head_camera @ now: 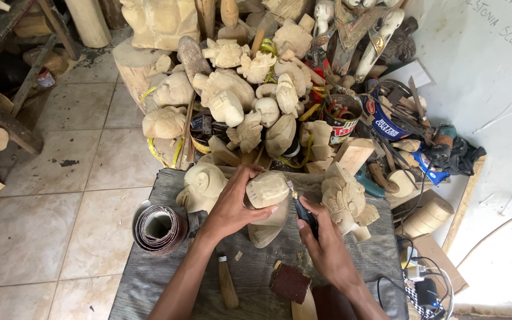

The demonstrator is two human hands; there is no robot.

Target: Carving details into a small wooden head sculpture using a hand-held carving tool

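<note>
We are gripping a pale wooden carving (pixel 266 195) at the middle of the grey table (pixel 149 278), our left hand (pixel 232 207) wrapping its fingers over the top and side of it. Our right hand (pixel 324 240), at four o'clock from the carving, is closing its fingers around a dark power tool (pixel 304 213) whose tip is touching the carving's right edge. A roll of sandpaper (pixel 160 228) is lying at nine o'clock, a finished carved figure (pixel 346 201) at three o'clock, a wooden-handled chisel (pixel 227 284) and a brown sanding block (pixel 290 282) at six o'clock. A heap of unfinished carvings (pixel 238 101) is sitting at twelve o'clock.
</note>
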